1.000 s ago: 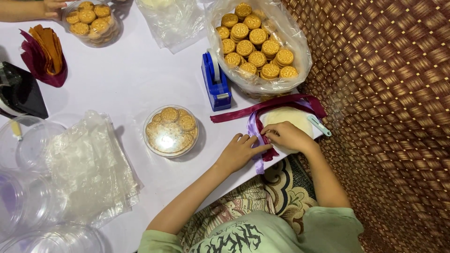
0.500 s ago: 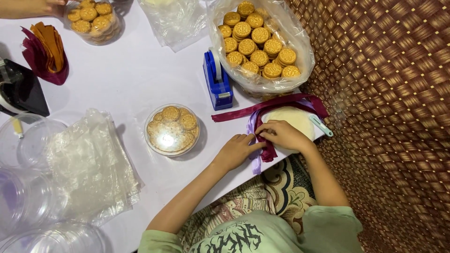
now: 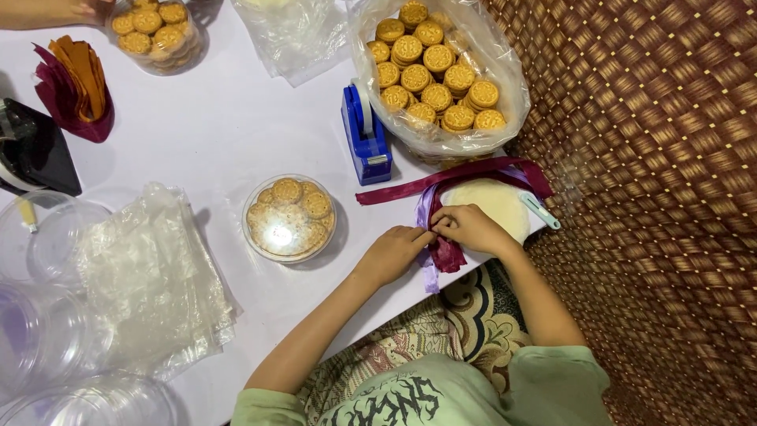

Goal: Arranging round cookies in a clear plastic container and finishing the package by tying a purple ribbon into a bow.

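Both hands are working at the tabletop's near right corner: left hand [image 3: 392, 254] and right hand [image 3: 471, 229] are meeting fingertip to fingertip, each pinching closed on the ribbons [image 3: 438, 207], a maroon strip and a lilac one, where they are crossing the left edge of a round pale lid [image 3: 497, 201]. Maroon tail is running out leftward across the tabletop [image 3: 229, 134]; lilac end is hanging over the near edge. My read: ribbon is light, limp and satin-slick, so it is likely sliding unless pinched right at the crossing, close to the lid rim, not out on the tails. Pale green tool [image 3: 539, 211] is lying just beside the lid. Blue tape dispenser [image 3: 363, 136] and a bag of biscuits [image 3: 436, 75] are sitting toward the far right edge; a filled clear tub [image 3: 289, 218] is mid-table, near the left hand.
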